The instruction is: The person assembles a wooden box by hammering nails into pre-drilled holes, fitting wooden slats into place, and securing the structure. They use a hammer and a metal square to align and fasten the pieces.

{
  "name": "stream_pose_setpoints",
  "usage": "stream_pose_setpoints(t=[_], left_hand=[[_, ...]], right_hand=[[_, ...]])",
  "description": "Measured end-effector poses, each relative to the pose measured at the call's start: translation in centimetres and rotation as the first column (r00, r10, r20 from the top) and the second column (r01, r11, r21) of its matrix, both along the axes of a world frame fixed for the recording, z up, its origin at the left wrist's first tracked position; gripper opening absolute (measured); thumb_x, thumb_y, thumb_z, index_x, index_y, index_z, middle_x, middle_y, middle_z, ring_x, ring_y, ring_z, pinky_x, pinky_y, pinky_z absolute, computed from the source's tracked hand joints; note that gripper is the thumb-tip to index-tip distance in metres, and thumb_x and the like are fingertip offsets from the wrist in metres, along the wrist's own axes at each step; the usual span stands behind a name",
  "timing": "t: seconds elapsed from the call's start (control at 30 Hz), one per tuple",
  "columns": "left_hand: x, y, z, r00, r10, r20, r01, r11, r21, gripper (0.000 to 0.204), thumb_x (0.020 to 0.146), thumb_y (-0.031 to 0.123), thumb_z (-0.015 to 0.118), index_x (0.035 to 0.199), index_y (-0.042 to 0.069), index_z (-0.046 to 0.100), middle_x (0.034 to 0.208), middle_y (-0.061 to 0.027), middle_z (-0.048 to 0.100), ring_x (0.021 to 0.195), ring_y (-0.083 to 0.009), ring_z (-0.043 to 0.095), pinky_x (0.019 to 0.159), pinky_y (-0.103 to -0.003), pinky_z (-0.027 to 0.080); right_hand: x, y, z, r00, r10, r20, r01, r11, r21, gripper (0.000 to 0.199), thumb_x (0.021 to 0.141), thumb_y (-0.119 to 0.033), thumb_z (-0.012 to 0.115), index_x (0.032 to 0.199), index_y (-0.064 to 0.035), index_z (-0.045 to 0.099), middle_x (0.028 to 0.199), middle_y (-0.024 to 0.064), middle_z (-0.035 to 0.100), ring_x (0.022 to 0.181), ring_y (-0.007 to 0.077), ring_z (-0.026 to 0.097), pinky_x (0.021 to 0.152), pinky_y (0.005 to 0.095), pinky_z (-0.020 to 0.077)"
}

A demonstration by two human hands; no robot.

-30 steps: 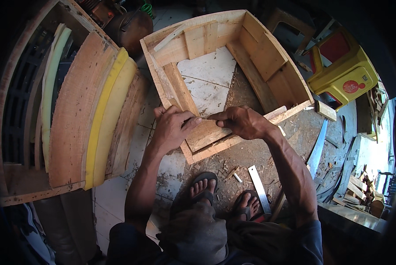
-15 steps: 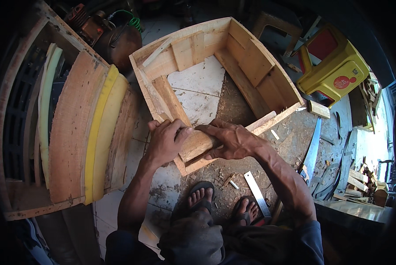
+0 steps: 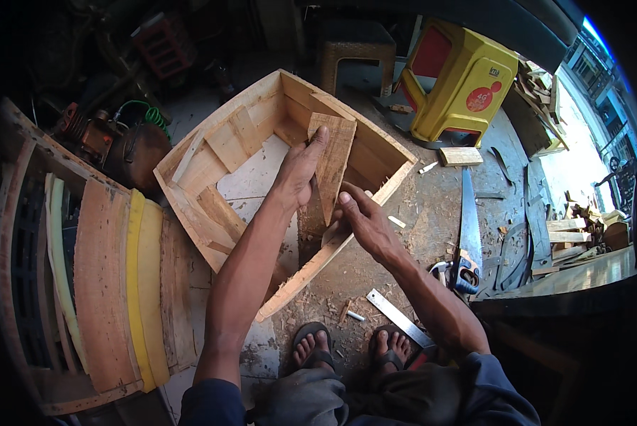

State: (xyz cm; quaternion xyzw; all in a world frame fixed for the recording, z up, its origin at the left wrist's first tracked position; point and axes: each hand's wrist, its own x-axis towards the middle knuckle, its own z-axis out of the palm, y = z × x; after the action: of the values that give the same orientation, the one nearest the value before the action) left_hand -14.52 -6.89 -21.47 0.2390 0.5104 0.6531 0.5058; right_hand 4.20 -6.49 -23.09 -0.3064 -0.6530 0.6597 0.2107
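Note:
My left hand (image 3: 303, 169) is closed round a short, rough wooden board (image 3: 335, 153), its thumb on the board's face near the top. The board is tilted over the inside of a four-sided wooden frame (image 3: 222, 135). Beside the board's lower right edge, my right hand (image 3: 368, 226) is curled with thumb and fingers at that edge. This hand is just above the frame's near right side, and some of its fingers are hidden. Short wooden pieces line the inner walls of the frame.
A handsaw (image 3: 469, 231) lies on the littered floor at right, near a wood block (image 3: 461, 156). A metal square (image 3: 398, 316) is by my right foot. Behind stands a yellow plastic stool (image 3: 464, 85). A curved wooden piece with yellow padding (image 3: 135, 263) fills the left.
Both hands have moved away from the frame's near corner, farther out and to the right. A board is now raised and tilted in my left hand. The view has shifted too.

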Motion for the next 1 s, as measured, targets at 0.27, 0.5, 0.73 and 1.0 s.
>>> stream_pose_setpoints(t=[0.27, 0.5, 0.73, 1.0], left_hand=[[3.7, 9.2, -3.2, 0.957, -0.263, -0.126, 0.23, 0.945, -0.232, 0.058, 0.097, 0.054, 0.063, 0.113, -0.002, 0.064, 0.086, -0.0114, 0.068, 0.065, -0.0169, 0.069, 0.056, -0.031, 0.061], [5.3, 9.2, -4.8, 0.952, -0.303, -0.05, 0.28, 0.922, -0.267, 0.056, 0.095, 0.053, 0.067, 0.114, 0.0, 0.064, 0.084, -0.01, 0.068, 0.059, -0.0158, 0.067, 0.048, -0.029, 0.06], [5.6, 9.2, -4.5, 0.961, -0.254, -0.112, 0.219, 0.942, -0.253, 0.059, 0.095, 0.054, 0.066, 0.114, -0.002, 0.061, 0.084, -0.0096, 0.066, 0.06, -0.0152, 0.067, 0.048, -0.028, 0.059], [5.2, 5.0, -2.0, 0.928, -0.169, -0.332, 0.077, 0.959, -0.272, 0.057, 0.099, 0.054, 0.061, 0.116, 0.0, 0.058, 0.086, -0.0086, 0.066, 0.061, -0.0141, 0.067, 0.053, -0.028, 0.059]], right_hand=[[9.7, 0.5, -2.6, 0.972, -0.152, 0.178, 0.183, 0.967, -0.178, 0.05, 0.104, -0.043, 0.056, 0.131, -0.0011, 0.062, 0.108, 0.0104, 0.066, 0.087, 0.0171, 0.064, 0.072, 0.0317, 0.0556], [13.8, 0.9, -4.7, 0.955, -0.019, 0.296, 0.082, 0.976, -0.201, 0.046, 0.104, -0.04, 0.058, 0.127, -0.0004, 0.065, 0.102, 0.0084, 0.067, 0.082, 0.0145, 0.064, 0.071, 0.0318, 0.0563], [15.1, 1.7, -4.8, 0.957, 0.044, 0.285, 0.017, 0.979, -0.206, 0.043, 0.104, -0.037, 0.058, 0.127, -0.0015, 0.065, 0.1, 0.0083, 0.07, 0.084, 0.0149, 0.066, 0.072, 0.0319, 0.0566], [15.7, 3.5, -4.5, 0.955, -0.067, 0.291, 0.098, 0.991, -0.094, 0.047, 0.1, -0.037, 0.062, 0.131, -0.0015, 0.062, 0.108, 0.0168, 0.071, 0.094, 0.0237, 0.07, 0.078, 0.0353, 0.0578]])
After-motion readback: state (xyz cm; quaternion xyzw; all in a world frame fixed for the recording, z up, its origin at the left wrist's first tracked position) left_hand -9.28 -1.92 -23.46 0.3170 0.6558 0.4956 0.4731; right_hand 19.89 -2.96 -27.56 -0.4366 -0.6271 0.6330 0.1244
